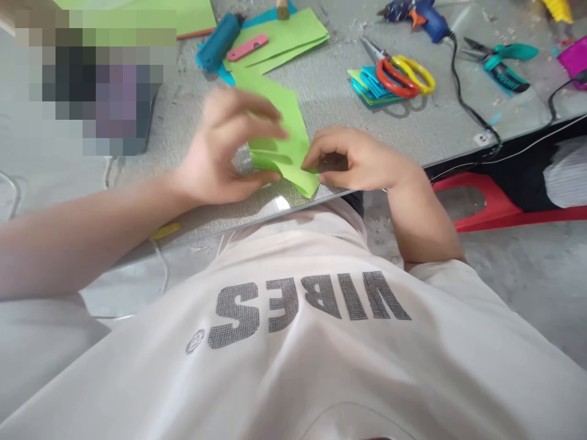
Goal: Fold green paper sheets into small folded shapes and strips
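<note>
The green sheet (279, 110) lies at the near edge of the grey table (330, 79), its near end curled over; the right hand (362, 157) pinches that end's corner between thumb and fingertips; the left hand (224, 150), blurred, arches with its fingers parted from the thumb, the thumb tip at the curl, though whether it touches I cannot tell; beyond, scissors (398, 79) rest on folded papers (367, 91).

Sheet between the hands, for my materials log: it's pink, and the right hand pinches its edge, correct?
Not the colour: the head view shows that the sheet between the left hand and the right hand is light green, not pink. The right hand does pinch its edge.
</note>
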The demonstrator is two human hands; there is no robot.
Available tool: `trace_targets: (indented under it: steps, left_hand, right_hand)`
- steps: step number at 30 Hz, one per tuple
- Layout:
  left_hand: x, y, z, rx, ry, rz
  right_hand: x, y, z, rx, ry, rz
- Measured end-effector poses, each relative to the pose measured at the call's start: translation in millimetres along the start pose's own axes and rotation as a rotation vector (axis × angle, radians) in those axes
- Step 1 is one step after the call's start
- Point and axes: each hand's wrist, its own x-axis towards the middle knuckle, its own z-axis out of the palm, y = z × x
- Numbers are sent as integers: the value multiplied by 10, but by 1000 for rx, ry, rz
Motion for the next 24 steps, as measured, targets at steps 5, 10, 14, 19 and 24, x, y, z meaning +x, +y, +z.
trace_targets:
  steps: [5,10,14,19,24]
  left_hand:
    - [153,24,74,-295,-290,-222]
    - [245,46,150,-313,-370,-262]
    - [271,58,168,-303,-384,-312]
    - [265,73,104,-364,-309,-420]
    - [192,56,64,-249,-376,-440]
  right_hand:
    - [-16,-3,18,-43,42,14]
    - [-19,-28,23,-47,51,19]
    - [-19,-27,20,-55,57,16]
    - [-38,-11,43,-24,74,-46]
    - [-65,31,82,-37,119,-69]
